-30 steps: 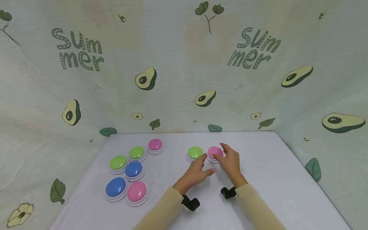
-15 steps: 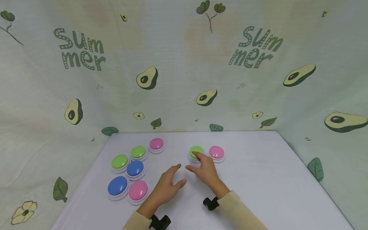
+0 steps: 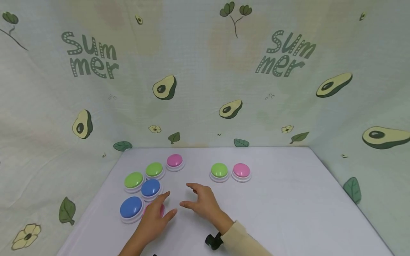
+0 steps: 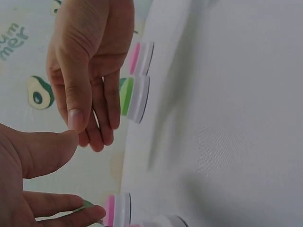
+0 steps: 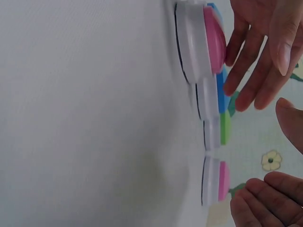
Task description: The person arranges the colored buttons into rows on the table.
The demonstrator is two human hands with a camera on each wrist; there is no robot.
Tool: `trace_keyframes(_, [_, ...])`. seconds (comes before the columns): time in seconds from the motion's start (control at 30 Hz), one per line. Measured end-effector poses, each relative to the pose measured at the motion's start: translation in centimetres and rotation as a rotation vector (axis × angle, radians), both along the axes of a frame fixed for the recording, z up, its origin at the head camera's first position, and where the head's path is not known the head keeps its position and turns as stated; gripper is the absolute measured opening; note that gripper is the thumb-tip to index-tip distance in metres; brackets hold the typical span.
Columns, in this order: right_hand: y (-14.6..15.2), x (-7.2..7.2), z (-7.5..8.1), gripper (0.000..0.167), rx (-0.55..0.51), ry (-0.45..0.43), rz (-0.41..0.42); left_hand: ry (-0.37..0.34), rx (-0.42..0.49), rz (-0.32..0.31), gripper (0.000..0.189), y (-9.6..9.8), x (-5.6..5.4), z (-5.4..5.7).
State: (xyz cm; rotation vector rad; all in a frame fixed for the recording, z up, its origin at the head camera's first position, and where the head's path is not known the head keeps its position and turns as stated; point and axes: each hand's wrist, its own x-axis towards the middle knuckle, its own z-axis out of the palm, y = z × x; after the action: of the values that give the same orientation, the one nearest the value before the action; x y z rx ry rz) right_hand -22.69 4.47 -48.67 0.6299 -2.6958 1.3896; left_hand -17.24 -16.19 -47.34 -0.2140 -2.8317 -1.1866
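- Table (image 3: 288,206), white, bears the inner blue button (image 3: 150,187), and from my remote seat I place everything by that button.
- I see the left hand (image 3: 153,220) on its near side, thumb and fingers spread well apart, with nothing in their grasp.
- Between that hand and the table, just nearer me than the inner blue button, stands the front pink button (image 3: 162,209); the hand covers much of it, and I cannot quite tell whether a finger touches its dome.
- My right hand (image 3: 205,202) hangs to the right of the inner blue button, fingers reaching leftward, thumb held off, likewise gripping nothing.
- Left and nearer of the inner blue button I have the outer blue button (image 3: 131,207); left and slightly beyond, the side green button (image 3: 133,180).
- Just beyond it sits the back green button (image 3: 154,169), then the back pink button (image 3: 174,160).
- Well to its right, the lone green button (image 3: 219,170) and lone pink button (image 3: 241,170) stand side by side.
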Motion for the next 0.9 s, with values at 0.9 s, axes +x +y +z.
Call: trace_keyframes(0.9, [-6.6, 1.1, -1.6, 0.060, 0.149, 0.036, 0.142, 0.021, -0.164, 0.037, 0.077, -5.9, 0.9, -1.5])
